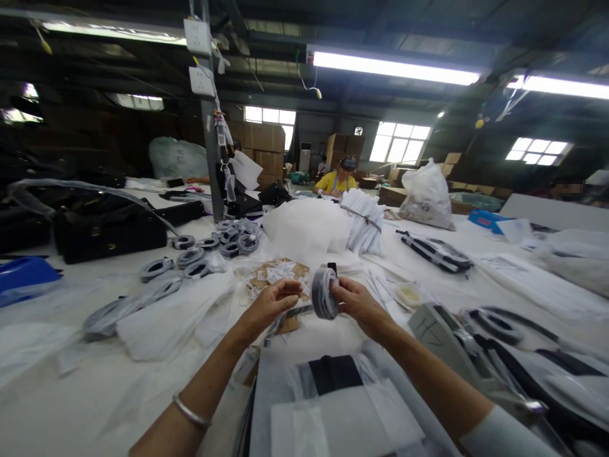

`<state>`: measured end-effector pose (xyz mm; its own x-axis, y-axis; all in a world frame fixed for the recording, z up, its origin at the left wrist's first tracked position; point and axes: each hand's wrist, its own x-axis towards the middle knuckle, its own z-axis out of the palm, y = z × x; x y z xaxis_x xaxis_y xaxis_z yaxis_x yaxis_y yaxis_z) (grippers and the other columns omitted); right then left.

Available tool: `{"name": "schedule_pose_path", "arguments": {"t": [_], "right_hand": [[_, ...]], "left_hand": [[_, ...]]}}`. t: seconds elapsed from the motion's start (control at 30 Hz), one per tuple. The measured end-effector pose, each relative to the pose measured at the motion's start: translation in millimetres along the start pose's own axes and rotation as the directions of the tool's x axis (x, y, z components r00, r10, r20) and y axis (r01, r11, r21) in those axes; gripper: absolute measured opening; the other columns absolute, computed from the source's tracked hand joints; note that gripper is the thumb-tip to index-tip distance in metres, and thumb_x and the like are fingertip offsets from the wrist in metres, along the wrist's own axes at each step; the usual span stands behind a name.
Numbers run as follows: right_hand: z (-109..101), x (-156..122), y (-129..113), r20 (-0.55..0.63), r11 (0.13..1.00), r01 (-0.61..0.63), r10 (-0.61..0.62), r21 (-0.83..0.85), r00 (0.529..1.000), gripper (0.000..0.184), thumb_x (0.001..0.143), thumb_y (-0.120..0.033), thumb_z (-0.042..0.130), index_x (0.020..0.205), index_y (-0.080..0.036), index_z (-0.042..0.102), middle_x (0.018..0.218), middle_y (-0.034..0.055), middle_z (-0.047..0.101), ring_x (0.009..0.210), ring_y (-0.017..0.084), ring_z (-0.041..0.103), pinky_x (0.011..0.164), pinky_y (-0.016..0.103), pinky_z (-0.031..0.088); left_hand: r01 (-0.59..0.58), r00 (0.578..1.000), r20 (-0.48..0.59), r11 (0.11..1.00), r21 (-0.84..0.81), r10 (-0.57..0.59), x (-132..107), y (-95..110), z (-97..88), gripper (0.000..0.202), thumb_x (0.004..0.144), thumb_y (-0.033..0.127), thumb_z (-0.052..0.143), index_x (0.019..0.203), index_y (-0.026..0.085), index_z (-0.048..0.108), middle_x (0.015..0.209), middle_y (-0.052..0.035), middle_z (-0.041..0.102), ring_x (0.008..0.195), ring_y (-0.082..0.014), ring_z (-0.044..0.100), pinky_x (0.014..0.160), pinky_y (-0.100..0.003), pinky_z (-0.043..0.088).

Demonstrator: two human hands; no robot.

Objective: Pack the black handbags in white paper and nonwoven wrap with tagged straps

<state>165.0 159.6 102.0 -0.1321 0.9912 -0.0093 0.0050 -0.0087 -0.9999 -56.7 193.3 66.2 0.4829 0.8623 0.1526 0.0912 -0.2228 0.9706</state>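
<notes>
Just above the white table (71, 393), the right hand (356, 303) clamps a coiled grey strap (325, 293) by its edge, held upright. The left hand (272, 306) sits just beside it, fingers curled together, with more coils (209, 249) well behind.

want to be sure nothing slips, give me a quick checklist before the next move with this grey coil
1. Right hand grips the grey coil: ok.
2. Left hand has hold of the coil: cannot tell; its fingertips are close beside it.
3. Coil wound in a neat ring: ok.
4. Coil held up off the paper tags and the table: ok.
5. Other coils lie apart, further left: ok.
6. Loose end tucked in: cannot tell.
</notes>
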Motion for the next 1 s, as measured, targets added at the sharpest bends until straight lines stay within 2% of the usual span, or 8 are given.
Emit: {"name": "schedule_pose_path", "arguments": {"t": [0.07, 0.13, 0.27, 0.43, 0.67, 0.73, 0.83, 1.0], "right_hand": [[-14, 2, 5, 0.088, 0.956, 0.069, -0.045, -0.285, 0.995, 0.028, 0.078, -0.039, 0.065, 0.093, -0.016, 0.067, 0.082, 0.0022, 0.068, 0.071, 0.015, 0.059, 0.064, 0.026, 0.046], [-23, 4, 19, 0.179, 0.837, 0.112, -0.017, -0.536, 0.984, 0.022, 0.077, -0.031, 0.063, 0.093, -0.017, 0.069, 0.081, 0.0012, 0.068, 0.072, 0.016, 0.059, 0.065, 0.026, 0.044], [-28, 2, 55, 0.132, 0.605, 0.077, 0.047, -0.792, 0.99, 0.023, 0.076, -0.026, 0.06, 0.094, -0.019, 0.071, 0.078, 0.0004, 0.067, 0.072, 0.017, 0.058, 0.065, 0.026, 0.041], [-43, -3, 69, 0.089, 0.609, 0.019, 0.085, -0.793, 0.992, 0.026, 0.073, -0.025, 0.061, 0.095, -0.019, 0.072, 0.08, 0.0005, 0.068, 0.074, 0.017, 0.059, 0.065, 0.026, 0.041], [-84, -42, 67, 0.026, 0.67, -0.145, 0.238, -0.728, 0.971, 0.029, 0.072, -0.023, 0.062, 0.098, -0.021, 0.074, 0.073, -0.0017, 0.068, 0.062, 0.014, 0.058, 0.057, 0.023, 0.04], [-86, -56, 67, 0.009, 0.668, -0.15, 0.229, -0.729, 0.973, 0.029, 0.073, -0.024, 0.062, 0.099, -0.021, 0.073, 0.071, -0.0021, 0.067, 0.061, 0.014, 0.057, 0.056, 0.022, 0.039], [-85, -67, 65, 0.05, 0.631, -0.046, 0.134, -0.774, 0.99, 0.027, 0.074, -0.023, 0.061, 0.097, -0.021, 0.074, 0.08, -0.0002, 0.069, 0.07, 0.016, 0.06, 0.063, 0.024, 0.042], [-72, -55, 58, 0.191, 0.515, 0.163, 0.001, -0.842, 0.982, 0.031, 0.077, -0.021, 0.062, 0.106, -0.022, 0.072, 0.098, 0.0042, 0.069, 0.087, 0.02, 0.062, 0.08, 0.028, 0.044]], "left_hand": [[0.072, 0.996, -0.067, 0.957, 0.282, -0.055, 4, -16, -3.6, 0.037, 0.084, 0.033, 0.056, 0.116, 0.016, 0.061, 0.119, -0.0121, 0.067, 0.109, -0.0244, 0.063, 0.095, -0.036, 0.047], [0.125, 0.991, -0.1, 0.896, 0.426, -0.091, 7, -31, -2.6, 0.034, 0.077, 0.026, 0.06, 0.11, 0.017, 0.063, 0.116, -0.0116, 0.068, 0.107, -0.0266, 0.062, 0.096, -0.039, 0.045], [0.163, 0.986, -0.114, 0.793, 0.587, -0.118, 9, -46, 5.6, 0.036, 0.067, 0.014, 0.063, 0.103, 0.018, 0.065, 0.113, -0.0127, 0.067, 0.111, -0.0321, 0.057, 0.098, -0.044, 0.04], [0.173, 0.984, -0.098, 0.718, 0.674, -0.146, 15, -40, 14.7, 0.037, 0.07, 0.007, 0.051, 0.102, 0.019, 0.066, 0.111, -0.012, 0.068, 0.111, -0.0302, 0.056, 0.096, -0.041, 0.039], [0.056, 0.964, 0.175, 0.796, 0.603, -0.201, 22, -28, 54.8, 0.03, 0.067, 0.013, 0.054, 0.09, 0.02, 0.071, 0.083, -0.0001, 0.072, 0.076, -0.0184, 0.065, 0.065, -0.024, 0.044], [0.021, 0.963, 0.201, 0.789, 0.614, -0.182, 19, -30, 66.0, 0.027, 0.069, 0.018, 0.057, 0.092, 0.019, 0.071, 0.086, -0.0016, 0.071, 0.079, -0.0195, 0.064, 0.067, -0.025, 0.044], [-0.037, 0.974, 0.192, 0.745, 0.666, -0.124, 14, -35, 72.1, 0.026, 0.073, 0.021, 0.058, 0.097, 0.02, 0.068, 0.099, -0.0057, 0.069, 0.093, -0.0229, 0.061, 0.08, -0.03, 0.044], [-0.031, 0.994, 0.089, 0.639, 0.769, -0.059, 9, -47, 58.7, 0.031, 0.081, 0.011, 0.046, 0.103, 0.02, 0.065, 0.112, -0.01, 0.063, 0.11, -0.0262, 0.054, 0.1, -0.04, 0.034]]}}
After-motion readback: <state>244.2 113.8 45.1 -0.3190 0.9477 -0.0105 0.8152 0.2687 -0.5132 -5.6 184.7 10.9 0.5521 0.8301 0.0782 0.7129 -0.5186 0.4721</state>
